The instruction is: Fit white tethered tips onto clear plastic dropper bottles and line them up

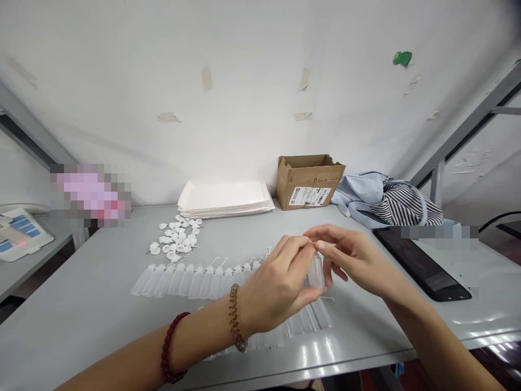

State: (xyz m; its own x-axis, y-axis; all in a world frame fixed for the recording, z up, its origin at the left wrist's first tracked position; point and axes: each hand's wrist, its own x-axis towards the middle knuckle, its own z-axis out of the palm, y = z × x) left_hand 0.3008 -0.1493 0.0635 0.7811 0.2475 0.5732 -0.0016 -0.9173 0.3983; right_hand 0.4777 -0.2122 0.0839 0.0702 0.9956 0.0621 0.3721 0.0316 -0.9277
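Observation:
My left hand [277, 285] wraps around a small clear plastic bottle [316, 271] held upright above the table. My right hand [354, 255] pinches at the bottle's top with thumb and fingers. A row of several clear bottles with needle tips [191, 279] lies on the grey table [101, 304], left of my hands. More clear bottles [309, 317] lie beneath my hands. A heap of small white caps [177, 239] sits further back on the left.
A stack of white sheets [226, 198] and an open cardboard box [307, 179] stand against the wall. Bundled blue and striped cloth [386, 198] lies at the back right. A black tablet [423, 266] lies at the right. A device with blue buttons [18, 233] sits far left.

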